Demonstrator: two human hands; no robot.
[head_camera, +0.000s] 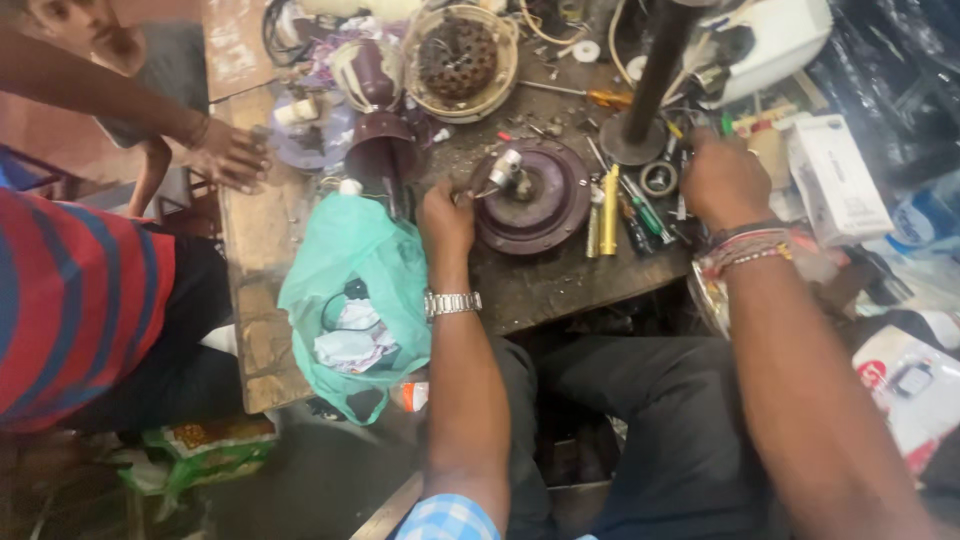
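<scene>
A dark maroon round motor housing (545, 205) with a shiny metal shaft (506, 170) lies on the worn workbench (560, 285). My left hand (445, 215), with a metal watch on the wrist, rests at the housing's left edge, fingers pinched near the shaft. My right hand (722, 178), wearing thread bracelets, is lowered among small tools at the right, close to a metal ring (659, 179); what it holds is hidden. A yellow-handled screwdriver (608, 210) and several other tools lie between the two hands.
An open green plastic bag (355, 300) with white scraps hangs off the bench's left front. A black pole on a round base (640, 100), a round fan motor in a cream ring (460, 60) and a white box (835, 175) crowd the back. Another person's hand (230, 155) rests on the left edge.
</scene>
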